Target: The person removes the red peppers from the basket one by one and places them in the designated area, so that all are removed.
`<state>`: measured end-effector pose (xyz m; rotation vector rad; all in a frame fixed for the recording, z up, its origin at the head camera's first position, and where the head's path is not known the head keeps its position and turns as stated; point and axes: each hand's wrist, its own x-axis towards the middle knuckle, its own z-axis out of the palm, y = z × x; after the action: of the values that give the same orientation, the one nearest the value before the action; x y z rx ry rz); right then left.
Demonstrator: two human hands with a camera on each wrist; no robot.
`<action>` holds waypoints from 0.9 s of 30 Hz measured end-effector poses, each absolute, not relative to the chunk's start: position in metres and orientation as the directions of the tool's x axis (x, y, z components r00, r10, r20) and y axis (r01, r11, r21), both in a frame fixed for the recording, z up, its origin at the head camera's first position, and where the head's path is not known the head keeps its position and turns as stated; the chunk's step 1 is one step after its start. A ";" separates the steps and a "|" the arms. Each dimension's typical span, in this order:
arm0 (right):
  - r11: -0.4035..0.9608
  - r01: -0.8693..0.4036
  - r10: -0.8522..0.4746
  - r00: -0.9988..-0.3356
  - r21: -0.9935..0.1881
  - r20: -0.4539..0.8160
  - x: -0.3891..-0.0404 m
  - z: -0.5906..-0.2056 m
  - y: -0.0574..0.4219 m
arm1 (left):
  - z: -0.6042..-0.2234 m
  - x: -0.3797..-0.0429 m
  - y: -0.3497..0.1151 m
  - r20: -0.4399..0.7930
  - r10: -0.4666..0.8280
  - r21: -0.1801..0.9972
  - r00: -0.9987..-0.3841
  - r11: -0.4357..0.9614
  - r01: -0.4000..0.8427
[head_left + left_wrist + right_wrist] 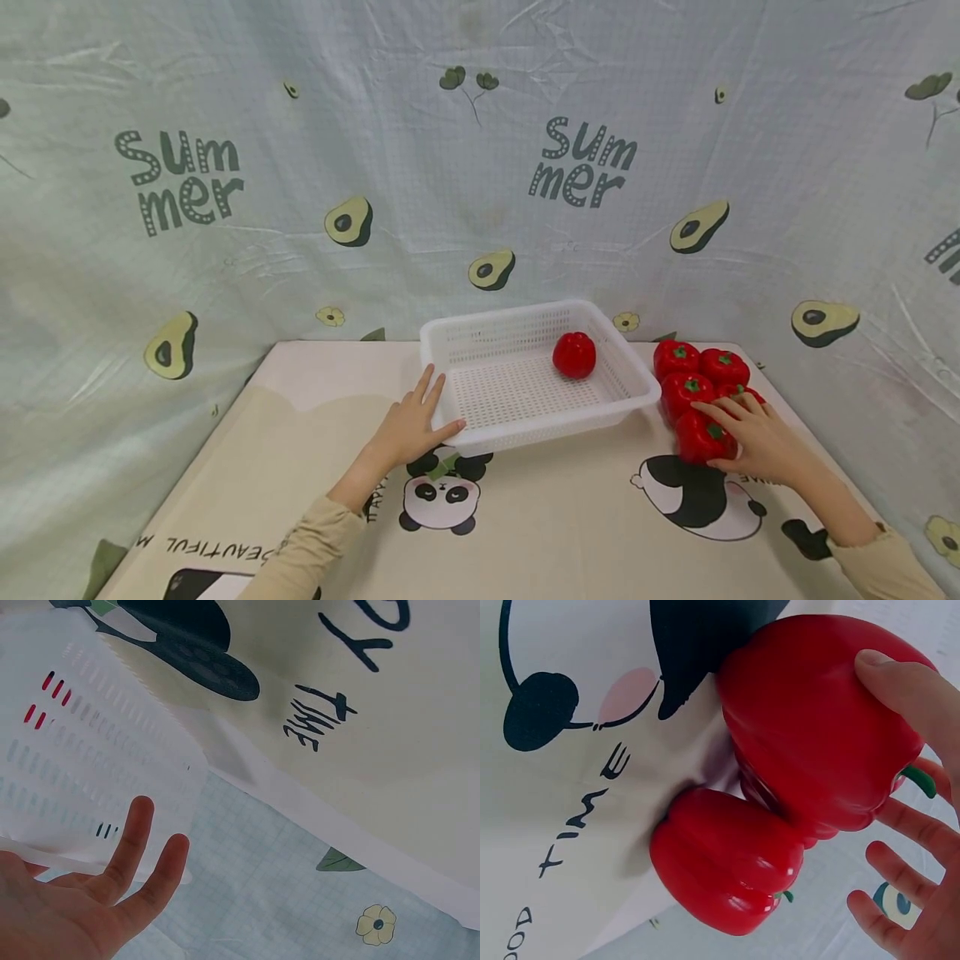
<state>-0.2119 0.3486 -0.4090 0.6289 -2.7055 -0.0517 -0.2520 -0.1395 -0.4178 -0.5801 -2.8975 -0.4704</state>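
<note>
A white plastic basket point(525, 429) with slotted walls stands on the table, one red bell pepper point(574, 356) inside it toward its right. My left hand point(408, 425) rests on the basket's left end with fingers spread. In the left wrist view, two straight fingers point(133, 844) lie along the slotted wall. To the right of the basket several red bell peppers are bunched together. My right hand point(761, 437) holds the nearest red bell pepper point(701, 437), thumb on one side and index finger across from it. The right wrist view shows the thumb against this pepper point(817, 720).
Another red bell pepper point(727, 859) sits close beside the held one. More peppers point(677, 358) stand behind, near the table's right edge. A cloth with avocado prints point(480, 167) hangs behind and beside the table point(570, 517), which has panda prints.
</note>
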 end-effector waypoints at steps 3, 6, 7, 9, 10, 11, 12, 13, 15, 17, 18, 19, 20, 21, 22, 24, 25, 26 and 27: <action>0.905 -0.412 -0.423 -0.847 0.103 0.323 -0.210 -0.408 0.348 | -0.418 -0.252 -0.139 0.206 0.351 0.273 -0.913 0.876 0.398; 0.903 -0.417 -0.426 -0.844 0.102 0.326 -0.210 -0.409 0.348 | -0.419 -0.252 -0.139 0.208 0.350 0.271 -0.913 0.876 0.398; 0.902 -0.419 -0.428 -0.842 0.101 0.329 -0.210 -0.409 0.348 | -0.419 -0.252 -0.139 0.208 0.349 0.271 -0.914 0.877 0.397; 0.900 -0.423 -0.432 -0.835 0.104 0.341 -0.210 -0.410 0.349 | -0.419 -0.252 -0.139 0.209 0.347 0.270 -0.914 0.878 0.395; 0.899 -0.425 -0.433 -0.831 0.105 0.348 -0.210 -0.411 0.349 | -0.419 -0.252 -0.139 0.209 0.346 0.270 -0.914 0.878 0.395; 0.899 -0.425 -0.434 -0.828 0.107 0.354 -0.210 -0.411 0.350 | -0.419 -0.252 -0.139 0.210 0.345 0.272 -0.915 0.878 0.394; 0.898 -0.427 -0.435 -0.827 0.105 0.357 -0.210 -0.412 0.350 | -0.419 -0.252 -0.139 0.211 0.344 0.273 -0.915 0.878 0.394; 0.898 -0.428 -0.436 -0.826 0.104 0.359 -0.210 -0.412 0.350 | -0.419 -0.252 -0.139 0.211 0.344 0.273 -0.915 0.878 0.393; 0.897 -0.429 -0.437 -0.823 0.107 0.362 -0.211 -0.413 0.351 | -0.419 -0.252 -0.139 0.212 0.343 0.272 -0.915 0.879 0.392; 0.898 -0.427 -0.436 -0.824 0.110 0.363 -0.212 -0.414 0.352 | -0.419 -0.252 -0.139 0.212 0.343 0.271 -0.915 0.879 0.392; 0.898 -0.426 -0.436 -0.824 0.112 0.362 -0.212 -0.414 0.352 | -0.419 -0.252 -0.139 0.211 0.343 0.270 -0.915 0.879 0.392; 0.898 -0.425 -0.435 -0.824 0.113 0.361 -0.212 -0.414 0.352 | -0.419 -0.252 -0.139 0.210 0.343 0.270 -0.916 0.880 0.391; 0.898 -0.424 -0.435 -0.824 0.115 0.362 -0.213 -0.415 0.352 | -0.419 -0.252 -0.139 0.209 0.343 0.272 -0.916 0.879 0.391; 0.899 -0.423 -0.435 -0.825 0.115 0.362 -0.213 -0.415 0.353 | -0.419 -0.252 -0.139 0.208 0.343 0.273 -0.916 0.879 0.391; 0.899 -0.423 -0.435 -0.825 0.116 0.361 -0.213 -0.416 0.353 | -0.419 -0.252 -0.139 0.208 0.343 0.275 -0.916 0.878 0.391; 0.898 -0.423 -0.436 -0.824 0.118 0.361 -0.213 -0.416 0.353 | -0.419 -0.251 -0.139 0.206 0.342 0.275 -0.917 0.879 0.390; 0.898 -0.424 -0.436 -0.825 0.117 0.361 -0.213 -0.416 0.353 | -0.419 -0.251 -0.138 0.206 0.341 0.276 -0.917 0.879 0.389; 0.898 -0.423 -0.436 -0.824 0.119 0.361 -0.214 -0.416 0.354 | -0.418 -0.251 -0.138 0.207 0.340 0.276 -0.917 0.879 0.388; 0.898 -0.423 -0.437 -0.824 0.121 0.360 -0.214 -0.416 0.354 | -0.418 -0.251 -0.138 0.208 0.339 0.277 -0.917 0.879 0.388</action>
<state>-0.2137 0.3536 -0.4163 0.6320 -2.6800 -0.0500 -0.2509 -0.1381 -0.4185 -0.5639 -2.8953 -0.4740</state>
